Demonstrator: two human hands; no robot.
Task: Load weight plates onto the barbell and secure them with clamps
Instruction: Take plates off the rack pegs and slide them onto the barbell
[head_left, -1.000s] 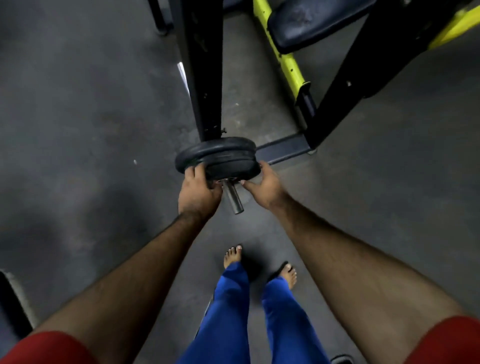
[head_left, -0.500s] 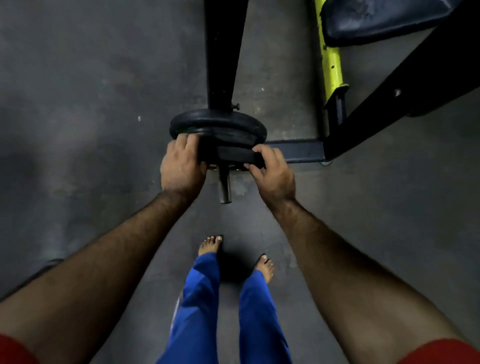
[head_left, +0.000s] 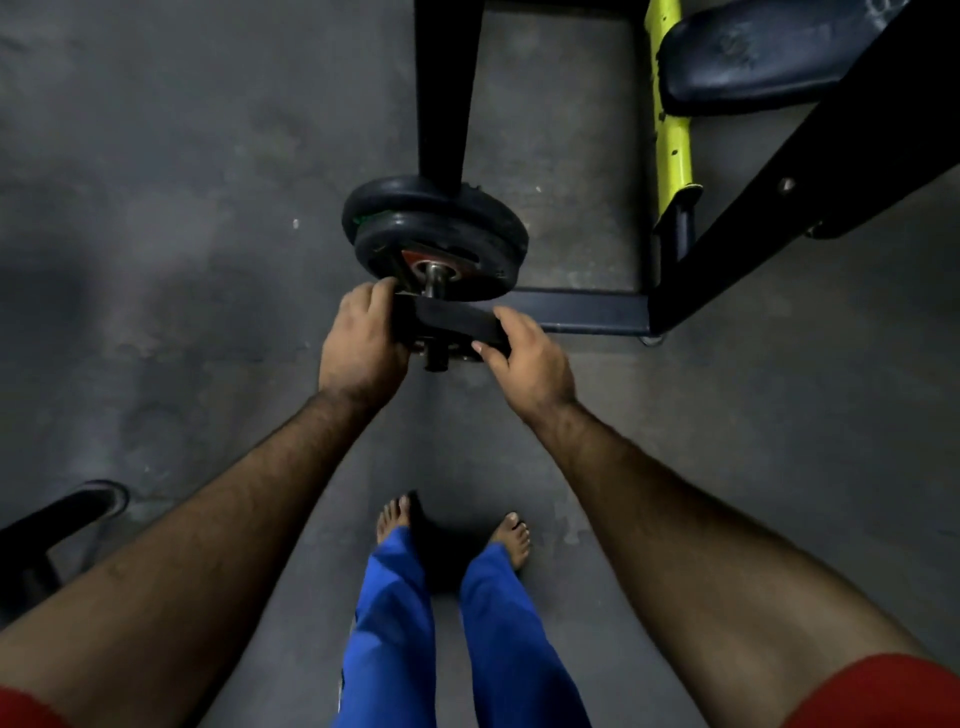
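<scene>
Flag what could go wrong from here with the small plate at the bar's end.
The small black plate, gripped by the left hand and right hand, sits near the steel bar tip; it could slip off. Bare feet stand below. No clamp is visible behind the large round black plates.

Dim, uneven indoor lighting, with a brighter patch on the grey floor at left of centre and darker corners. A soft shadow pools between the bare feet. Wide-angle distortion stretches the forearms toward the lower edges. Detail is soft and grainy; the dark weight plates lose texture.
</scene>
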